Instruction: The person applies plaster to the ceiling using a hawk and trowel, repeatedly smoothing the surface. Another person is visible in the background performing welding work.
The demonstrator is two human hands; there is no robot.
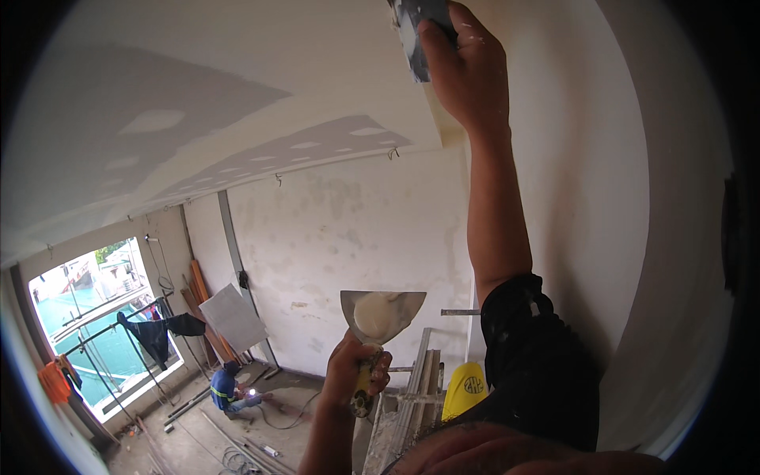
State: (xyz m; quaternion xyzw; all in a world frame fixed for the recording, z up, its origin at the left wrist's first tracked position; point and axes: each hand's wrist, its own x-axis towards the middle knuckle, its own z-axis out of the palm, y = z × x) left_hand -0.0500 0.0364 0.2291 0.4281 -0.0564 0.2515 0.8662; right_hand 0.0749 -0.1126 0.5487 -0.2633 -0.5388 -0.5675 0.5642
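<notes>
We grip a grey putty knife (413, 36) in our raised right hand (467, 67), its blade against the ceiling (237, 87). Well below, our left hand (356, 372) clenches the handle of a broad trowel (381, 315) holding white filler (375, 313).
</notes>
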